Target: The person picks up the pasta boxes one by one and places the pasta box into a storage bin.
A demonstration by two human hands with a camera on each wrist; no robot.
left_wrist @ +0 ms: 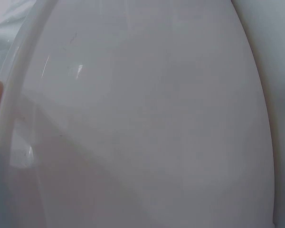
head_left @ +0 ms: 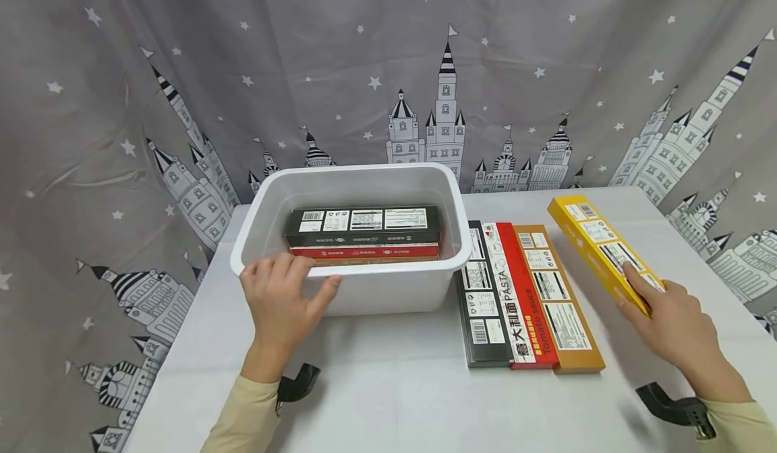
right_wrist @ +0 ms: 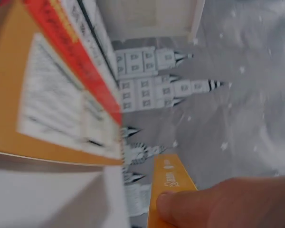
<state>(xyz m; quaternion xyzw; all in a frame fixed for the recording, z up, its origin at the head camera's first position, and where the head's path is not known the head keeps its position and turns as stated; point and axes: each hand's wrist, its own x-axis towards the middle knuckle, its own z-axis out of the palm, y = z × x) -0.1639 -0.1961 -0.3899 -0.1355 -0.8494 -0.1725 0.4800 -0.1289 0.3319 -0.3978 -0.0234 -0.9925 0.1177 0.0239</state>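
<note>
My left hand (head_left: 282, 301) holds the near rim of a white plastic bin (head_left: 379, 290), fingers over the edge and thumb along the outside. In the left wrist view the bin's wall (left_wrist: 147, 114) fills most of the picture. Inside the bin a black box (head_left: 364, 227) lies on top of a red box (head_left: 370, 251), with an orange-brown edge below. At the right, my right hand (head_left: 680, 325) grips the near end of a long yellow pasta box (head_left: 597, 247), which points away to the upper left. In the right wrist view the thumb (right_wrist: 180, 206) presses on its side.
Side by side right of the bin lie a black box (head_left: 485, 298), a red and white pasta box (head_left: 525, 298) and an orange-brown box (head_left: 558, 298). They rest on a white table (head_left: 388, 385). A grey curtain (head_left: 340, 69) with castles and stars hangs behind.
</note>
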